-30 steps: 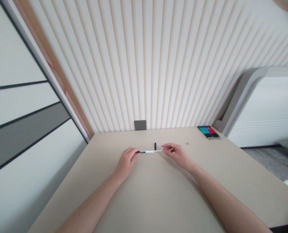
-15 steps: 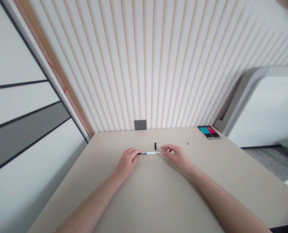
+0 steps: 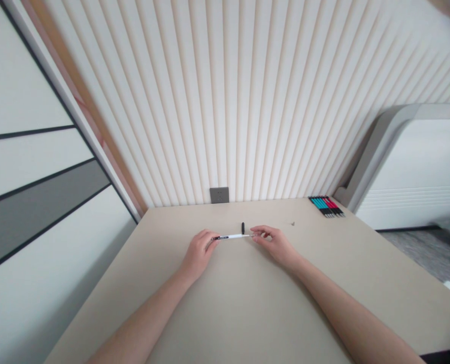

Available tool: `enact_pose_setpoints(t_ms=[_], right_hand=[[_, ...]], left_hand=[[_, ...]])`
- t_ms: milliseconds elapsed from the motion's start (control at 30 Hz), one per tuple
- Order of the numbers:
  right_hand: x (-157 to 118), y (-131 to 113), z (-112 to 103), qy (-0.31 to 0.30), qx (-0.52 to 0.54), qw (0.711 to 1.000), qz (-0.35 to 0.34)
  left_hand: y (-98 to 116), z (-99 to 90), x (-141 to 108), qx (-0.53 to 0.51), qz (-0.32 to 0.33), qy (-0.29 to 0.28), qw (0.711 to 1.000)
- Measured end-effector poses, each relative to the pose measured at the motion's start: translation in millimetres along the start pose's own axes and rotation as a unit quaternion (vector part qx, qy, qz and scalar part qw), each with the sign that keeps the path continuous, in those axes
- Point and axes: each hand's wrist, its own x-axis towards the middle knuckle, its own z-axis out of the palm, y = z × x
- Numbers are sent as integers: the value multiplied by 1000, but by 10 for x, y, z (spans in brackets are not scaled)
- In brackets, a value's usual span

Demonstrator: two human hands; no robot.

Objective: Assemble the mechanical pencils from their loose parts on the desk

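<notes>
Head view: our left hand [image 3: 200, 250] has its thumb and fingers narrowed on the dark end of a slim white-and-black plastic pen barrel [image 3: 230, 236], while our right hand [image 3: 276, 244] appears to pinch the outer end of a thin pale rod [image 3: 246, 235] with a silvery tip; the exact contact is too small for us to make out. We take the short black plastic cylinder [image 3: 243, 228] as our landmark: barrel and rod run in one line just on its near side, long axis going left to right between our hands, while the cylinder points away from us, roughly across that line. The relation that matters, we judge, is this alignment of rod and barrel. Our right fingertips are nearer the cylinder than our left. Right of the cylinder, a small greyish piece [image 3: 292, 223] lies on the smooth beige tabletop [image 3: 228, 303]; farther right and beyond it is a side-by-side row of turquoise and red pens with black grips [image 3: 326, 206].
</notes>
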Motion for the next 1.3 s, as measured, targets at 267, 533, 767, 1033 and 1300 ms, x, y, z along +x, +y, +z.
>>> enact_pose_setpoints(t_ms=[267,533,767,1033,1300], right_hand=[[91,212,-38,86,-75,993,-26],[341,226,171,-48,-334,919,-202],[383,220,179,-44,-408,894,-179],[355,239,132,-43,-353,919,-168],[157,318,-380,30,-221,966,-127]], left_hand=[[-35,-6,-9,11,-17,55,998],[-24,-15,-6,21,-18,73,997],[-35,-9,2,22,-15,69,997],[-72,-7,-3,32,-15,67,997],[-59,-15,-2,33,-19,68,997]])
